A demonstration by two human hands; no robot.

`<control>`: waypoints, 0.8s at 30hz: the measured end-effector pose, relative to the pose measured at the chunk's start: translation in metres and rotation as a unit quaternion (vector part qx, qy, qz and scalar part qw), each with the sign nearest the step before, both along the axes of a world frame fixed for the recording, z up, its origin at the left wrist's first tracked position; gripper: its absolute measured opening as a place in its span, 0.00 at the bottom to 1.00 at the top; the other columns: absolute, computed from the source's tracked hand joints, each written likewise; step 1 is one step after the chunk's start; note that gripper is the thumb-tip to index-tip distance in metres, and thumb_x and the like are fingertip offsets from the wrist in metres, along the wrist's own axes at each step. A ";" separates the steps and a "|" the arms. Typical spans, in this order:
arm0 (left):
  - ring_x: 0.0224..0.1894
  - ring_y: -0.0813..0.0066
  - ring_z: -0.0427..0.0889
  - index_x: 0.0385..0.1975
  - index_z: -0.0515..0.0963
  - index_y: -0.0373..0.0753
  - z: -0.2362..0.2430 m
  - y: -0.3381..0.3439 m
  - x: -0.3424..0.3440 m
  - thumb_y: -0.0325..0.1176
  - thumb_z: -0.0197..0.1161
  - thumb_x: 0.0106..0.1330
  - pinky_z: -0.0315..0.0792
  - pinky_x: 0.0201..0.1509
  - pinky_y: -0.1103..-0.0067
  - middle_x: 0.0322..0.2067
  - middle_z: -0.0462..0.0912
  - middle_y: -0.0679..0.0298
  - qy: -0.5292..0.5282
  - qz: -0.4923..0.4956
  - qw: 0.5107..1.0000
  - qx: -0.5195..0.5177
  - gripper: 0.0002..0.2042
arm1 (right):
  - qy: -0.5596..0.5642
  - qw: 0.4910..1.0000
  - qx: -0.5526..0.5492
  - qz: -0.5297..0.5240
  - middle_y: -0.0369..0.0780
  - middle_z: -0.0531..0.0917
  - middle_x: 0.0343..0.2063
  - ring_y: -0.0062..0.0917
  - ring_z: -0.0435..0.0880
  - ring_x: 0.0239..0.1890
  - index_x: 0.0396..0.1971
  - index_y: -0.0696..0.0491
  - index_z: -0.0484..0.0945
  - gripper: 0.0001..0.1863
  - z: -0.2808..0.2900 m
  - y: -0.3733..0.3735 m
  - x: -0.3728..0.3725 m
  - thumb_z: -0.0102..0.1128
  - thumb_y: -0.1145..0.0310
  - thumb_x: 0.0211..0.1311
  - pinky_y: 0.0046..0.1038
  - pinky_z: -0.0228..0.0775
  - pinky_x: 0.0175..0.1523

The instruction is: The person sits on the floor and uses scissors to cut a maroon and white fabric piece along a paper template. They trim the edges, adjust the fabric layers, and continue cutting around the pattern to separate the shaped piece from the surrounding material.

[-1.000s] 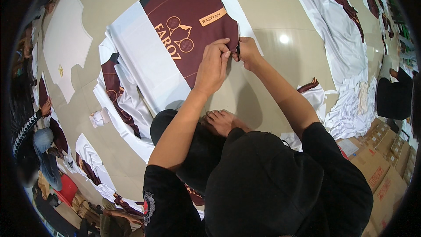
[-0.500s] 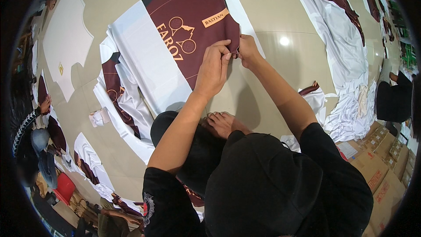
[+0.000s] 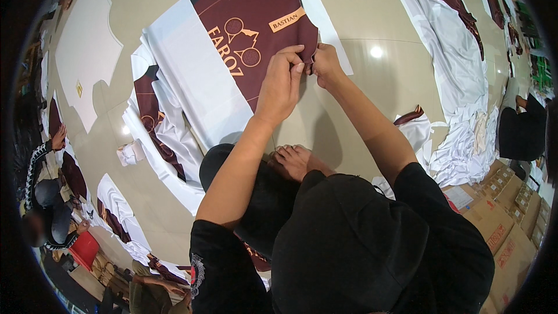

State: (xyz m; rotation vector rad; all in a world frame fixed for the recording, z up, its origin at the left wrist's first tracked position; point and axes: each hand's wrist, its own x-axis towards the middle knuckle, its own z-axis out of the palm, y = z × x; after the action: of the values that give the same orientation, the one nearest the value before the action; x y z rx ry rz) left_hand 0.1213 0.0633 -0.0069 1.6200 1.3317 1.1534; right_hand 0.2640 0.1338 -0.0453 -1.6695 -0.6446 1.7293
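A maroon jersey panel with orange racket outlines and lettering lies on the floor in front of me, joined to white fabric on its left. My left hand pinches the panel near its lower right edge, thumb and fingers close together. Just right of it, my right hand is closed at the panel's edge. Something small and dark shows by its fingers, but I cannot make out what it holds. A narrow white strip runs beyond the panel's right side.
White fabric with maroon parts lies left of the panel. Farther left is a white cut piece. More white fabric is heaped at right, above cardboard boxes. Another person's hand touches cloth at far left.
Both my hands have shifted slightly, the right a little to the left along the panel's edge. At far left, the other person has leaned farther into view.
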 end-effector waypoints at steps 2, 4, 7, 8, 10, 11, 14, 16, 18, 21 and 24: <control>0.52 0.59 0.82 0.48 0.68 0.33 0.000 0.001 -0.002 0.34 0.50 0.83 0.75 0.58 0.69 0.60 0.78 0.47 -0.008 -0.001 1.000 -0.006 0.09 | -0.010 1.000 0.005 -0.002 0.39 0.79 0.19 0.23 0.73 0.15 0.27 0.60 0.78 0.10 -0.004 0.001 0.001 0.58 0.72 0.68 0.28 0.62 0.18; 0.51 0.61 0.82 0.48 0.68 0.33 0.002 0.001 -0.003 0.35 0.50 0.83 0.75 0.58 0.69 0.61 0.79 0.48 -0.014 -0.002 1.000 -0.018 0.10 | -0.013 1.000 0.007 -0.002 0.40 0.79 0.19 0.23 0.74 0.15 0.27 0.60 0.78 0.10 -0.010 0.001 0.000 0.58 0.72 0.68 0.28 0.62 0.18; 0.51 0.63 0.82 0.48 0.68 0.34 0.003 0.001 -0.005 0.35 0.50 0.83 0.75 0.58 0.70 0.60 0.79 0.49 -0.011 0.003 1.000 -0.012 0.10 | -0.021 1.000 0.000 -0.006 0.40 0.79 0.19 0.23 0.74 0.15 0.27 0.61 0.78 0.09 -0.010 0.001 -0.002 0.58 0.73 0.67 0.28 0.62 0.18; 0.51 0.64 0.82 0.48 0.68 0.34 0.004 0.001 -0.006 0.35 0.50 0.83 0.75 0.58 0.70 0.60 0.79 0.49 -0.013 0.004 1.000 -0.013 0.10 | -0.024 1.000 -0.004 -0.008 0.40 0.79 0.19 0.23 0.74 0.15 0.27 0.61 0.78 0.09 -0.009 0.001 -0.004 0.58 0.73 0.67 0.28 0.62 0.18; 0.51 0.65 0.82 0.49 0.68 0.34 0.006 0.002 -0.006 0.35 0.51 0.83 0.75 0.58 0.70 0.60 0.79 0.50 -0.019 0.004 1.000 -0.014 0.09 | -0.024 1.000 0.004 -0.009 0.41 0.80 0.20 0.23 0.75 0.15 0.28 0.62 0.79 0.10 -0.009 0.000 -0.005 0.59 0.71 0.67 0.28 0.63 0.18; 0.50 0.66 0.82 0.48 0.68 0.34 0.005 0.003 -0.006 0.35 0.51 0.83 0.75 0.58 0.71 0.60 0.79 0.50 -0.027 0.003 1.000 -0.016 0.09 | -0.024 1.000 0.007 -0.010 0.41 0.80 0.20 0.24 0.75 0.15 0.28 0.62 0.79 0.10 -0.009 0.000 -0.005 0.60 0.71 0.67 0.28 0.63 0.18; 0.49 0.68 0.81 0.48 0.68 0.35 0.005 0.002 -0.007 0.35 0.51 0.83 0.74 0.58 0.72 0.60 0.80 0.51 -0.041 0.003 0.999 -0.024 0.09 | -0.017 0.999 0.016 -0.031 0.40 0.80 0.20 0.24 0.75 0.16 0.28 0.62 0.78 0.12 -0.004 0.003 -0.010 0.62 0.67 0.67 0.29 0.64 0.19; 0.48 0.70 0.80 0.48 0.68 0.35 0.008 0.002 -0.008 0.35 0.51 0.83 0.74 0.57 0.73 0.60 0.80 0.51 -0.044 0.001 0.999 -0.025 0.09 | 0.000 0.999 0.025 -0.030 0.40 0.79 0.20 0.25 0.75 0.17 0.29 0.62 0.78 0.14 -0.011 0.006 -0.009 0.64 0.65 0.66 0.29 0.65 0.20; 0.48 0.70 0.80 0.48 0.68 0.35 0.008 0.003 -0.009 0.35 0.51 0.83 0.74 0.57 0.73 0.60 0.80 0.52 -0.049 -0.003 0.998 -0.025 0.09 | 0.013 0.999 0.031 -0.031 0.39 0.79 0.20 0.25 0.75 0.17 0.29 0.62 0.78 0.15 -0.013 0.006 -0.009 0.65 0.63 0.66 0.29 0.65 0.21; 0.48 0.71 0.80 0.48 0.68 0.35 0.009 0.003 -0.010 0.35 0.51 0.83 0.74 0.57 0.73 0.60 0.80 0.52 -0.047 -0.003 0.999 -0.024 0.09 | 0.025 0.999 0.032 -0.033 0.38 0.78 0.21 0.24 0.75 0.18 0.31 0.61 0.78 0.16 -0.013 0.006 -0.011 0.67 0.62 0.66 0.30 0.65 0.22; 0.47 0.71 0.80 0.47 0.68 0.35 0.010 0.003 -0.010 0.34 0.51 0.83 0.74 0.56 0.73 0.60 0.80 0.53 -0.041 0.001 0.999 -0.020 0.08 | 0.027 0.999 0.023 -0.038 0.38 0.79 0.22 0.23 0.76 0.19 0.32 0.61 0.79 0.15 -0.012 0.005 -0.013 0.68 0.62 0.66 0.29 0.63 0.22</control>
State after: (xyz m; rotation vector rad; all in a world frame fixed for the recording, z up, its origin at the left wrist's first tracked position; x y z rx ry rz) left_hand 0.1110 0.0661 0.0034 1.5274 1.2964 1.1746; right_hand 0.2508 0.1390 -0.0577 -1.5890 -0.5834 1.6870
